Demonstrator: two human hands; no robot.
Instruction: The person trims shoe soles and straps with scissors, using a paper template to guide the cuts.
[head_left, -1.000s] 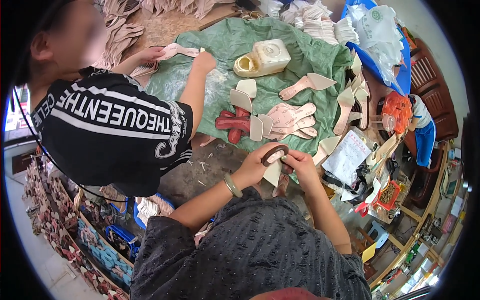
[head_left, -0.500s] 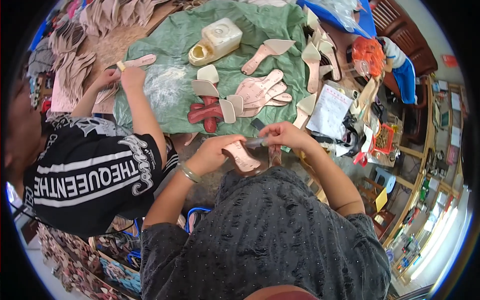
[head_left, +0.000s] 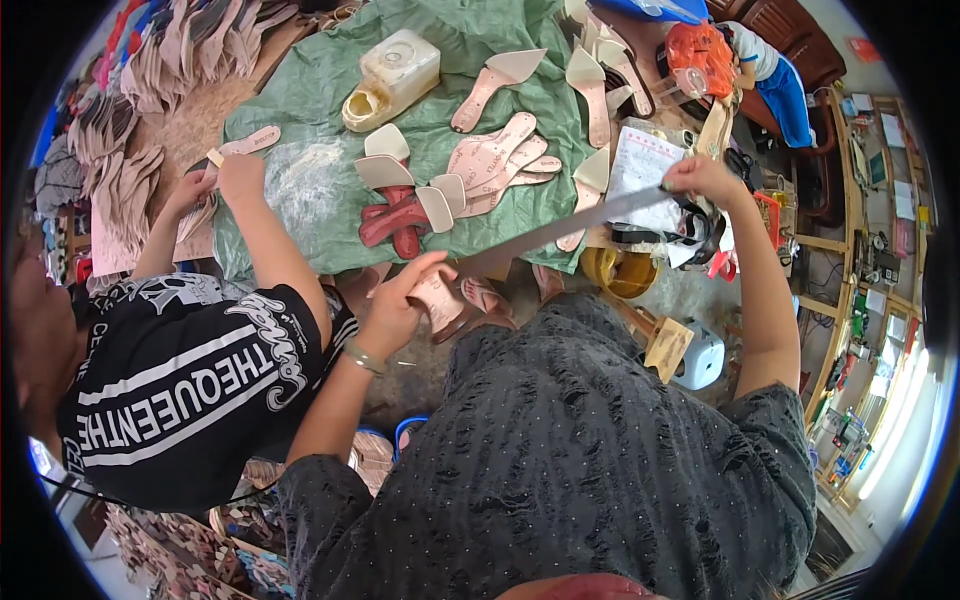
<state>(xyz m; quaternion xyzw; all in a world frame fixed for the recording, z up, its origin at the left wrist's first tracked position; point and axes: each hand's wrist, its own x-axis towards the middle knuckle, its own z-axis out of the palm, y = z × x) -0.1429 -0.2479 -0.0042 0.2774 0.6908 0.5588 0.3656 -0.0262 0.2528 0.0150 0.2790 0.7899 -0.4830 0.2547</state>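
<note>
My left hand (head_left: 398,305), a bangle at its wrist, is closed around a pink shoe insole (head_left: 436,301). From that insole a long dark grey strip (head_left: 565,228) runs up to the right, drawn straight over the table's near edge. At its far end, my right hand (head_left: 703,182) pinches the strip beside a sheet of paper (head_left: 640,163). Beyond my left hand lie red insoles (head_left: 392,222) with pale heel pieces attached. A fanned stack of pink insoles (head_left: 495,165) lies behind the strip.
Green cloth (head_left: 300,80) covers the table, with a cut-open plastic jug (head_left: 398,78) on it. At left, a co-worker's hands (head_left: 238,180) work at another insole (head_left: 250,141). Bundles of beige pieces (head_left: 185,50) stand beyond. A blue stool (head_left: 700,355) is at my right.
My right hand has swung up and away to the right, drawing the grey strip out long. My left hand still holds the insole, now slightly lower and further left.
</note>
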